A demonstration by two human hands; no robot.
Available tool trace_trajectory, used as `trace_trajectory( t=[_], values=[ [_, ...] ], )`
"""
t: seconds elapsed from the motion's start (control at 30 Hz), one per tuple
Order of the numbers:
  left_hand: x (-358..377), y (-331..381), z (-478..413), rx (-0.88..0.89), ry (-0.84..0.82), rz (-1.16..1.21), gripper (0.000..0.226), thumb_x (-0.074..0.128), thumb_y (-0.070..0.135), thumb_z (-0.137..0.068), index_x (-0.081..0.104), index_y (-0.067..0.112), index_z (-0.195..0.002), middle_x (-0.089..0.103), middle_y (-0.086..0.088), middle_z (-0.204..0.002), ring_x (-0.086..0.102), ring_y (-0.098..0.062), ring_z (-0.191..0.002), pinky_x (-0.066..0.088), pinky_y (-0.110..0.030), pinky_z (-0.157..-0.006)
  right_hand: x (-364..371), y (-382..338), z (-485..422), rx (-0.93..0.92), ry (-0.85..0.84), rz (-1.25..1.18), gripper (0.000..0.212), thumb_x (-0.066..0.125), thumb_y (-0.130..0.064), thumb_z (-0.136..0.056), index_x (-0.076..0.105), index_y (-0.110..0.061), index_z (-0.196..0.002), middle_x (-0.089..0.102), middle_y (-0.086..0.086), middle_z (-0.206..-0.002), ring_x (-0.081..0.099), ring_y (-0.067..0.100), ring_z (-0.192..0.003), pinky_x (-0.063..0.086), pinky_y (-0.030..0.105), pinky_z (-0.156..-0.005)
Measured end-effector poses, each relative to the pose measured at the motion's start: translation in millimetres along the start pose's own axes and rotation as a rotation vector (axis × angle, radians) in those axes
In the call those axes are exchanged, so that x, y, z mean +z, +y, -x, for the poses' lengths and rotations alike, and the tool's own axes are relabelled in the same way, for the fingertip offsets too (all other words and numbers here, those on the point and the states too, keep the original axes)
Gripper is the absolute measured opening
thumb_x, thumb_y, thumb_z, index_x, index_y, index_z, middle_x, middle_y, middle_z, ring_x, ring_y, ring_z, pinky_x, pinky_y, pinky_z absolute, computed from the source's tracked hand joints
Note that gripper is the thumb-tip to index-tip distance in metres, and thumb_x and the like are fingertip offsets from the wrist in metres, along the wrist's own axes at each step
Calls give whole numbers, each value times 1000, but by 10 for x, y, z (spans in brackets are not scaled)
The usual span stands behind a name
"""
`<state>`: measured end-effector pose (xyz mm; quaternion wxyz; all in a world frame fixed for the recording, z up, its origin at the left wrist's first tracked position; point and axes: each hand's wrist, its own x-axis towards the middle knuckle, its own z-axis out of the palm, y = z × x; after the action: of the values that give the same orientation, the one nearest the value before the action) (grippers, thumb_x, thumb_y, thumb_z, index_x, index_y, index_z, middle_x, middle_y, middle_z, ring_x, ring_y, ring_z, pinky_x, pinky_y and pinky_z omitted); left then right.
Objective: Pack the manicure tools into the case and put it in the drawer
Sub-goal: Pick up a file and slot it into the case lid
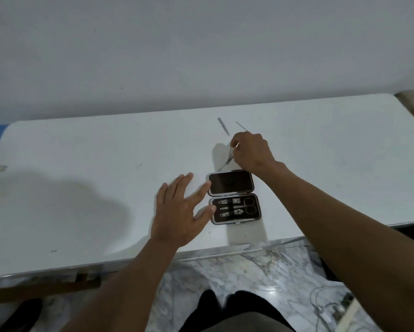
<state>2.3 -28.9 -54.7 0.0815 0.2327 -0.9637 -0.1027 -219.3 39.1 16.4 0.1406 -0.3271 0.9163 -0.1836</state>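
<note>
Pinching a thin metal tool (230, 155), possibly tweezers, the right hand (251, 152) hovers beyond the open case (230, 182); the left hand (179, 212) is beside it, fingers (201, 190) spread.

Tools obscured
The pick (241, 125) is half covered by the right hand (251, 152); the pinched tool (230, 156) is blurred.

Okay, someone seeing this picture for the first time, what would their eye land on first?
The open case lies near the front edge of the table, with scissors and nail clippers held in its near half. Just beyond it the right hand pinches a thin metal tool, and the open left hand is at the case's left side. A nail file and a thin pick lie farther back.
</note>
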Motion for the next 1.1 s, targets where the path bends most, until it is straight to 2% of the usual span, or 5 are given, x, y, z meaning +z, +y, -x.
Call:
trace_trajectory(
  t=[0.2,0.5,0.77,0.97,1.1],
  values=[
    [-17,6,-2,-8,-9,20,56,36,65,-90,43,44,-142,40,-4,-153,33,-23,-143,24,-50,-115,31,-70,-120,-57,-63,101,39,53,2,-83,67,-15,-115,65,14,-122,61,35,-111,51,37,-94],
    [-24,18,-3,-17,-7,37,56,36,65,-90,41,45,-143,39,-3,-154,30,-22,-144,23,-50,-117,-12,-109,-335,-107,-97,265,22,60,-4,-83,70,-11,-101,70,12,-104,67,33,-94,57,37,-81],
    [-26,22,-5,-28,-12,18,57,38,66,-90,39,45,-144,40,-2,-154,31,-21,-144,24,-50,-117,-81,-69,-361,-190,-159,255,19,56,-3,-84,64,-4,-102,70,16,-100,65,36,-92,45,31,-68],
    [-18,21,-1,-27,-28,8,58,37,67,-90,41,43,-143,39,-2,-154,29,-21,-145,21,-49,-117,-215,-21,-236,-272,-156,143,22,58,-9,-88,67,-15,-108,71,8,-109,64,30,-101,52,37,-84],
    [-7,23,-1,-22,-26,-3,59,37,66,-90,42,43,-143,39,-2,-154,29,-21,-144,21,-49,-117,-258,118,-21,-268,-124,103,22,57,-8,-87,70,-19,-101,70,4,-107,64,27,-96,49,32,-76]
  ],
)
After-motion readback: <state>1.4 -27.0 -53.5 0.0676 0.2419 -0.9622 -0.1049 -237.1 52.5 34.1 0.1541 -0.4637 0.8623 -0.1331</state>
